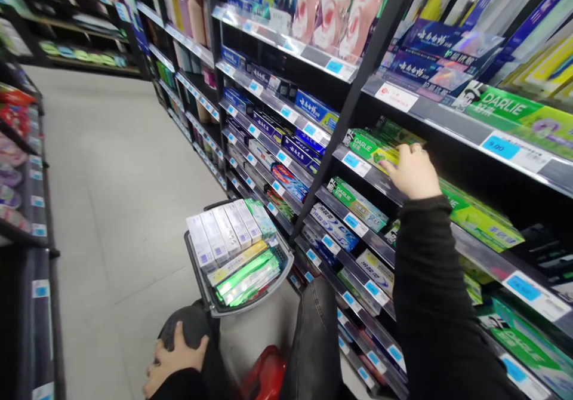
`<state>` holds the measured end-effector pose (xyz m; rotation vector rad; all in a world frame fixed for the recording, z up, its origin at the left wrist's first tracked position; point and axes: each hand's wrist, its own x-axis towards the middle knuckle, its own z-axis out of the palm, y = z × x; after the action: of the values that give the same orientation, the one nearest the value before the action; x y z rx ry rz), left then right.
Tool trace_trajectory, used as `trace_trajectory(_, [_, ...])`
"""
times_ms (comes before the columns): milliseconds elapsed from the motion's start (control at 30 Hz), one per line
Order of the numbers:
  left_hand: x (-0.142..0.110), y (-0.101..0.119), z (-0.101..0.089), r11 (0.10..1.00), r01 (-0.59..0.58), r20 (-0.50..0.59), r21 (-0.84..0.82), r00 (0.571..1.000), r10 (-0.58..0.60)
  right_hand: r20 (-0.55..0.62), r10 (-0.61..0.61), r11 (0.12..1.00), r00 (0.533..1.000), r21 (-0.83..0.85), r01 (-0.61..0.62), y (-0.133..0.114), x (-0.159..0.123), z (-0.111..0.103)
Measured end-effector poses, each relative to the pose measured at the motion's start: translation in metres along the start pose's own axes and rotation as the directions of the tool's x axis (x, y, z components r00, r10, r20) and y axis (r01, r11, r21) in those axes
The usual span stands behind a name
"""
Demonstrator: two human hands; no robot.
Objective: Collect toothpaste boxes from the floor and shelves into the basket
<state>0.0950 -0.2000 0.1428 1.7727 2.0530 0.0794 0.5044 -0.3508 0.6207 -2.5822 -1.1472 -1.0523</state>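
My right hand [412,171] reaches up to a shelf of green Darlie toothpaste boxes [371,146], its fingers curled onto one box near the front edge. My left hand [172,358] rests low at the bottom left, fingers spread over my dark-clad knee [192,328]. Between my hands stands a grey basket [277,277] holding several white, yellow and green toothpaste boxes [228,233] laid side by side.
Dark shelving [353,95] with blue price tags fills the right side, stocked with toothpaste boxes. A pale floor aisle [116,167] runs away to the upper left. Another shelf unit [27,209] lines the left edge. A red object [268,373] lies by my legs.
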Motion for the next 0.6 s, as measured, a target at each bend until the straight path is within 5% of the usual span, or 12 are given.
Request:
trace_trajectory(167, [0.015, -0.016, 0.016, 0.998, -0.055, -0.025, 0.006, 0.998, 0.055, 0.189, 0.163, 0.986, 0.968, -0.074, -0.152, -0.009, 0.062, 0.041])
trace_trajectory(400, [0.007, -0.032, 0.002, 0.978, -0.191, 0.107, 0.080, 0.977, 0.183, 0.487, 0.142, 0.988, 0.862, -0.021, -0.151, -0.007, 0.079, 0.024])
trace_trajectory(500, [-0.006, -0.026, -0.009, 0.979, -0.169, 0.136, 0.113, 0.979, 0.153, 0.501, 0.154, 0.988, 0.852, -0.057, -0.145, 0.008, 0.082, 0.027])
trace_trajectory(600, [-0.012, -0.021, -0.011, 0.987, -0.121, 0.170, 0.110, 0.980, 0.101, 0.484, 0.114, 0.992, 0.868, -0.015, -0.122, 0.043, 0.096, 0.058])
